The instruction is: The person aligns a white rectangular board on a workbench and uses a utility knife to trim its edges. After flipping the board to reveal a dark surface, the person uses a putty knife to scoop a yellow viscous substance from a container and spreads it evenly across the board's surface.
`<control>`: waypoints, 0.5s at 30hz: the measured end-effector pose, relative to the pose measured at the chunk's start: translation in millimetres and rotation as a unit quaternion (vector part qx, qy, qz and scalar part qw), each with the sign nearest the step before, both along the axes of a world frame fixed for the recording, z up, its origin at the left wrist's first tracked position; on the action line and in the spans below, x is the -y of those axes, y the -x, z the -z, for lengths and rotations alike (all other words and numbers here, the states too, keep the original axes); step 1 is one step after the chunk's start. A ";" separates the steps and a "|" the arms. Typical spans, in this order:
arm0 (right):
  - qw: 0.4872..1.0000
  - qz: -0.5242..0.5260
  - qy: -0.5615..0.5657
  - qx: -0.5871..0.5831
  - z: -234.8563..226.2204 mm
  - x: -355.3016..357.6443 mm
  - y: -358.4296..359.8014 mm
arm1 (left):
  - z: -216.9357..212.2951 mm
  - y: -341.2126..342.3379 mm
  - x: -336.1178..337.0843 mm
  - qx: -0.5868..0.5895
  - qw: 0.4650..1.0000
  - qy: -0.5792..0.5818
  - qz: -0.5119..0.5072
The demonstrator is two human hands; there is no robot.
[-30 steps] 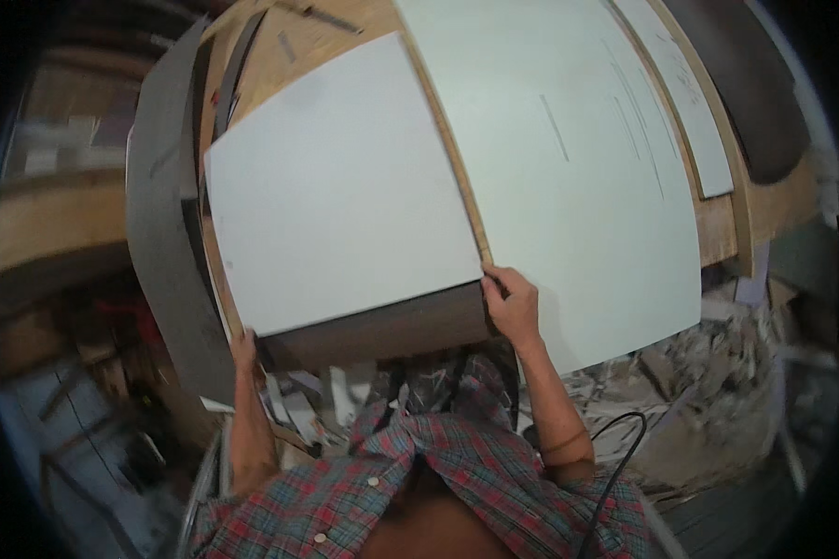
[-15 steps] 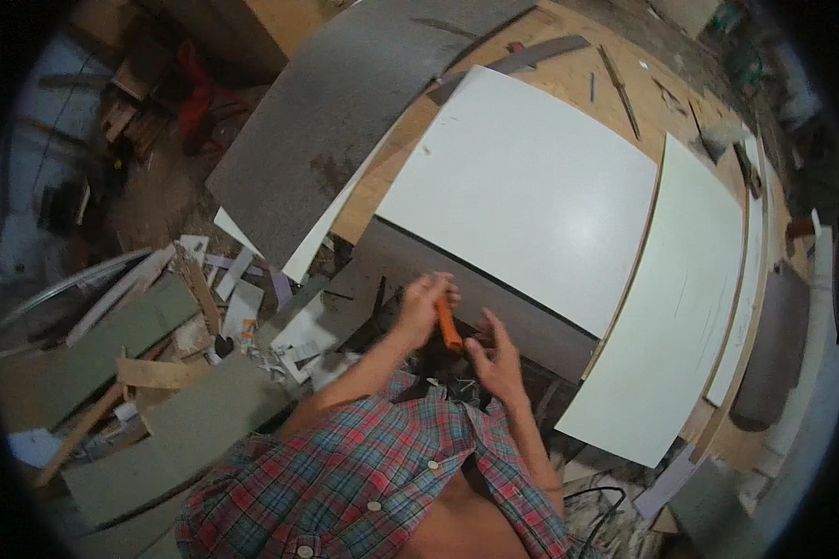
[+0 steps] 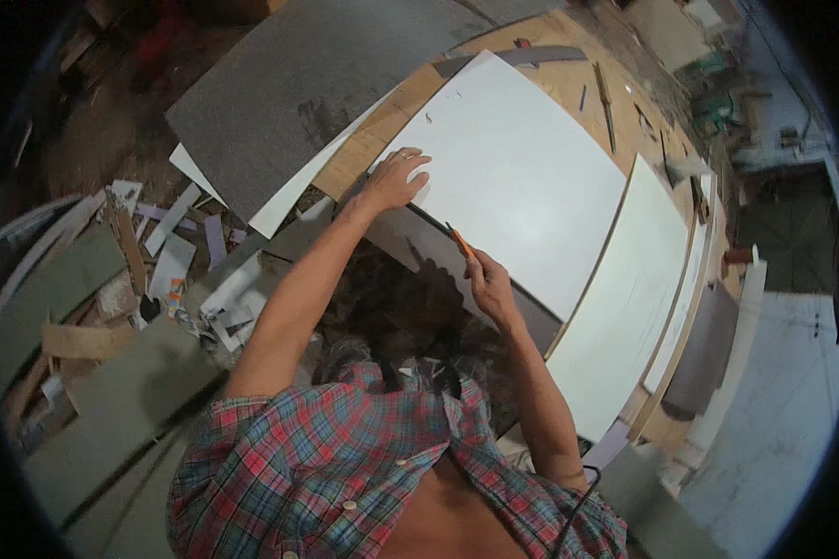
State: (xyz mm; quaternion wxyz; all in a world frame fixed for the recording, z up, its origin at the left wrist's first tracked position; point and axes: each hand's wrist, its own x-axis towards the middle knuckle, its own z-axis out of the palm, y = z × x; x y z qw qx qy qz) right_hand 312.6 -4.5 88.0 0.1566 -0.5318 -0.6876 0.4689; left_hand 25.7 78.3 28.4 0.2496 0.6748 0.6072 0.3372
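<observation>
While the left hand [image 3: 396, 179] rests near the left corner of a white flat rectangular sheet [image 3: 522, 168], its fingers loosely spread and gripping nothing, the right hand [image 3: 490, 284] has its fingers closed around a slim orange-handled knife [image 3: 465, 246]. The knife's dark tip points at the white sheet's near edge; whether it touches cannot be told. The white sheet lies on the light brown wooden surface [image 3: 356, 160], between a dark grey sheet [image 3: 280, 121] and a pale greenish-white sheet [image 3: 625, 307].
</observation>
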 end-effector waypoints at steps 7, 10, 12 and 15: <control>0.949 -0.233 -0.165 0.132 25.4 -52.9 21.1 | 22.2 -10.8 -35.8 -0.197 0.980 0.004 0.003; 0.912 -0.301 -0.190 0.205 14.1 -55.9 41.8 | 31.3 -21.6 -33.0 -0.229 0.972 0.013 -0.054; 0.898 -0.314 -0.205 0.230 18.6 -61.9 42.9 | 25.9 -35.2 -38.3 -0.270 0.958 0.027 -0.088; 0.891 -0.317 -0.219 0.241 28.6 -65.8 40.7 | 38.5 -36.3 -36.6 -0.285 0.955 -0.058 -0.059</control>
